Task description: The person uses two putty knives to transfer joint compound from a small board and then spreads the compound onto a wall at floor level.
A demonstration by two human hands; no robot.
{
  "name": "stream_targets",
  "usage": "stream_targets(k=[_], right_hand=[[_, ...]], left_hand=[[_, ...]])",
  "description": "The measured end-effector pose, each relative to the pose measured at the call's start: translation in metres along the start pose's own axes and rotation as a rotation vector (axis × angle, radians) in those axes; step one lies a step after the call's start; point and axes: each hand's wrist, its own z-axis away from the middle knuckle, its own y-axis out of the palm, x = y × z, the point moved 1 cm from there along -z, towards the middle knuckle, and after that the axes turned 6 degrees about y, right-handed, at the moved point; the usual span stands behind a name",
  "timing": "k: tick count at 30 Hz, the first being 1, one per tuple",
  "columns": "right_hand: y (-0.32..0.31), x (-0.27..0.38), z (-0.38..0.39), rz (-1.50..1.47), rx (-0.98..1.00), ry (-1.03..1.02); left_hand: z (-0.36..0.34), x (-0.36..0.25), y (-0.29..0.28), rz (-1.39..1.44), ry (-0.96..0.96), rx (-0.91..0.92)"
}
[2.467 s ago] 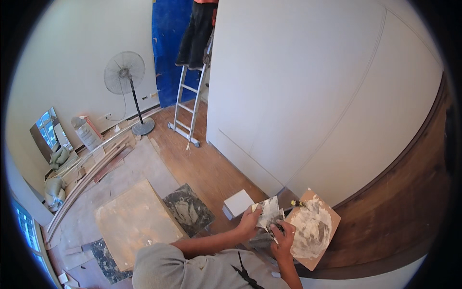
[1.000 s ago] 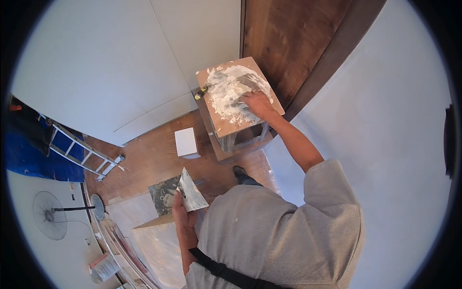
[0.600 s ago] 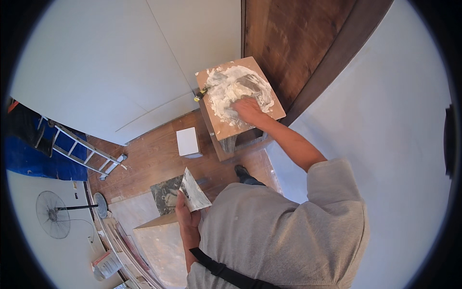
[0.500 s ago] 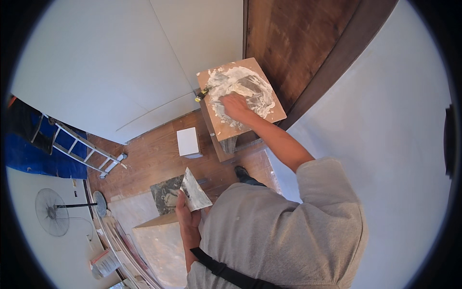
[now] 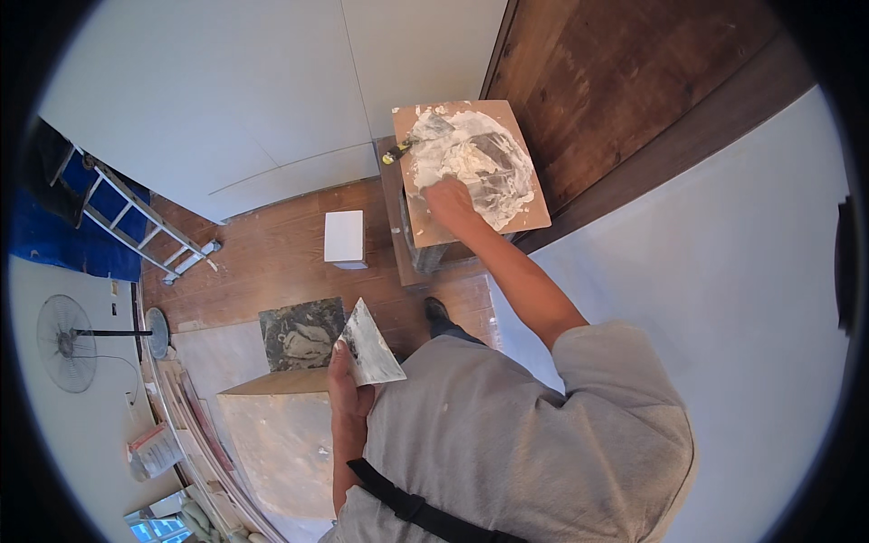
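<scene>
A square brown board (image 5: 429, 228) lies on a stand at the upper middle, spread with white putty (image 5: 475, 167). Over its near left part my right hand (image 5: 449, 201) is closed with its back to me; what its fingers grip is hidden. At the board's far left corner lies a putty knife (image 5: 396, 154) with a black and yellow handle, its blade in the putty. Close to my body my left hand (image 5: 349, 385) holds up a flat, putty-smeared plate (image 5: 373, 348), thumb along its edge.
A white box (image 5: 345, 237) stands on the wooden floor. Behind my left hand is a large tan box (image 5: 281, 425) with a dark putty-stained sheet (image 5: 303, 335). A ladder (image 5: 145, 231) and a fan (image 5: 71, 344) stand at left; a brown wooden panel (image 5: 625, 90) rises at right.
My view has turned a little, so the surroundings shift. My right hand has drawn toward the near left part of the board. My left hand still holds the plate.
</scene>
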Motion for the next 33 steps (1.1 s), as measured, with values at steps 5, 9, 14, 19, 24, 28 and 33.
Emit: stream_targets(k=[5, 9, 14, 19, 24, 28, 33], right_hand=[[-0.029, -0.023, 0.035, -0.015, 0.058, -0.065], [-0.048, -0.063, 0.033, -0.053, -0.038, 0.136], [-0.026, -0.089, 0.039, -0.010, -0.113, 0.165], [-0.016, -0.079, 0.058, -0.024, -0.001, 0.124], [-0.028, -0.057, 0.053, -0.081, 0.059, 0.128], [-0.035, -0.028, 0.007, -0.109, -0.088, 0.234], [0.012, -0.014, -0.036, -0.010, -0.162, 0.276]], left_hand=[[-0.005, -0.005, -0.005, 0.021, 0.006, 0.028], [-0.010, -0.007, 0.001, 0.010, 0.015, 0.028], [-0.012, -0.008, 0.004, -0.018, -0.033, -0.001], [-0.017, -0.011, -0.003, -0.010, -0.068, 0.082], [-0.022, -0.012, 0.000, -0.016, -0.052, 0.048], [-0.027, -0.016, -0.006, -0.014, -0.067, 0.076], [-0.022, -0.017, 0.007, -0.032, -0.076, 0.043]])
